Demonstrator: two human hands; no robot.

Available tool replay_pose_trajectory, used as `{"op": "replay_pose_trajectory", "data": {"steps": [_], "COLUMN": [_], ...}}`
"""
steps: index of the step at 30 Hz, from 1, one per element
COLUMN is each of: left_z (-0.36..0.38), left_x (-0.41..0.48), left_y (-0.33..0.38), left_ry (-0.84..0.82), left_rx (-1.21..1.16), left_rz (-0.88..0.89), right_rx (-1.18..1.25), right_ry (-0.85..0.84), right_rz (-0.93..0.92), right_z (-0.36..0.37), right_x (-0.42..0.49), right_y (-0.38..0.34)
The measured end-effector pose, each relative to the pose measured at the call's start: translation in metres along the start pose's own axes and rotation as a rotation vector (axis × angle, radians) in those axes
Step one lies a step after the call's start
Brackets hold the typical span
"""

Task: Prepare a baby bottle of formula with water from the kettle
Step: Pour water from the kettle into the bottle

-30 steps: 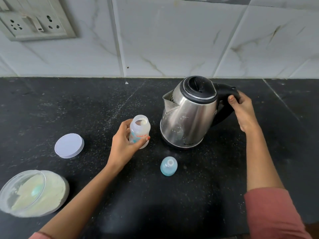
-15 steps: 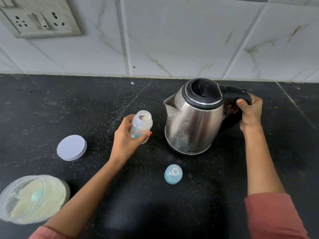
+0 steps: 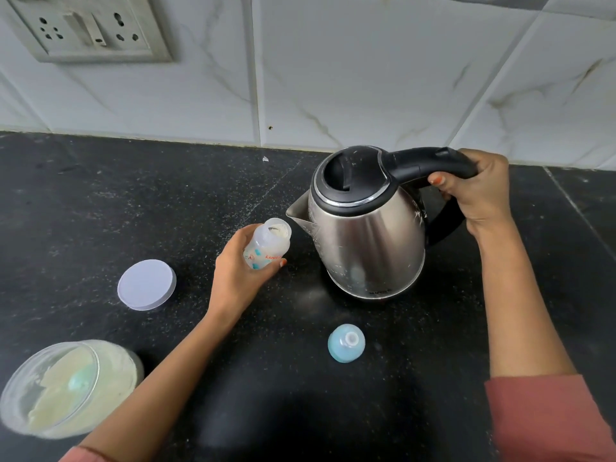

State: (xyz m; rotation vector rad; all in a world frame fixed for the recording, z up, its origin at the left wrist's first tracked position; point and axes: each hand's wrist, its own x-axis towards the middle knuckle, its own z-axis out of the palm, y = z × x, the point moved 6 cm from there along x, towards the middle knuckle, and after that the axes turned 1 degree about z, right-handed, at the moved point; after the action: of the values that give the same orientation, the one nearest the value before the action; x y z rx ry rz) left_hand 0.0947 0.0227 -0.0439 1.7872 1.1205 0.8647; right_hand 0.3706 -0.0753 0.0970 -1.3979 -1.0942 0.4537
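A steel kettle (image 3: pixel 366 235) with a black lid stands right of centre on the black counter, its spout facing left. My right hand (image 3: pixel 480 191) is closed around its black handle. My left hand (image 3: pixel 238 271) holds a small clear baby bottle (image 3: pixel 268 245), uncapped, with pale powder inside; the bottle tilts toward the spout, its mouth just below and left of it. The blue bottle teat cap (image 3: pixel 346 343) lies on the counter in front of the kettle.
An open tub of pale formula powder (image 3: pixel 66 388) with a blue scoop inside sits at the front left. Its white lid (image 3: pixel 146 284) lies flat behind it. A tiled wall and a socket plate (image 3: pixel 86 28) rise at the back of the black counter (image 3: pixel 100 201).
My right hand has closed fully around the kettle handle. The bottle in my left hand has come up closer to the spout. The kettle looks slightly raised and tipped.
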Motion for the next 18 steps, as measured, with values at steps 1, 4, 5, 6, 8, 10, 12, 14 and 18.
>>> {"op": "replay_pose_trajectory", "data": {"steps": [1, 4, 5, 6, 8, 10, 12, 14, 18], "left_z": [-0.001, -0.004, -0.005, -0.006, -0.007, -0.008, -0.01, -0.011, -0.012], "left_x": [0.001, 0.002, 0.002, 0.002, 0.002, 0.001, 0.0, -0.001, -0.001], "left_y": [-0.002, -0.006, -0.007, -0.008, -0.008, -0.008, -0.009, -0.01, -0.009], "left_ry": [0.004, 0.013, 0.016, 0.018, 0.022, 0.024, 0.02, 0.018, 0.013], "left_rx": [0.003, 0.012, 0.012, 0.012, 0.014, 0.024, 0.038, 0.049, 0.066], "left_rz": [-0.002, -0.003, -0.004, -0.004, 0.002, 0.002, 0.0, 0.0, 0.0], "right_rx": [-0.014, -0.065, -0.086, -0.106, -0.138, -0.157, -0.158, -0.167, -0.255], "right_ry": [-0.01, -0.046, -0.056, -0.065, -0.071, -0.064, -0.067, -0.083, -0.121], "right_rz": [-0.003, -0.015, -0.024, -0.029, -0.026, -0.021, -0.015, -0.023, -0.041], "right_z": [0.002, 0.01, 0.012, 0.015, 0.018, 0.019, 0.021, 0.024, 0.028], "right_x": [0.001, 0.005, 0.006, 0.007, 0.009, 0.011, 0.011, 0.011, 0.014], "right_y": [-0.002, -0.012, -0.015, -0.018, -0.021, -0.021, -0.023, -0.024, -0.025]}}
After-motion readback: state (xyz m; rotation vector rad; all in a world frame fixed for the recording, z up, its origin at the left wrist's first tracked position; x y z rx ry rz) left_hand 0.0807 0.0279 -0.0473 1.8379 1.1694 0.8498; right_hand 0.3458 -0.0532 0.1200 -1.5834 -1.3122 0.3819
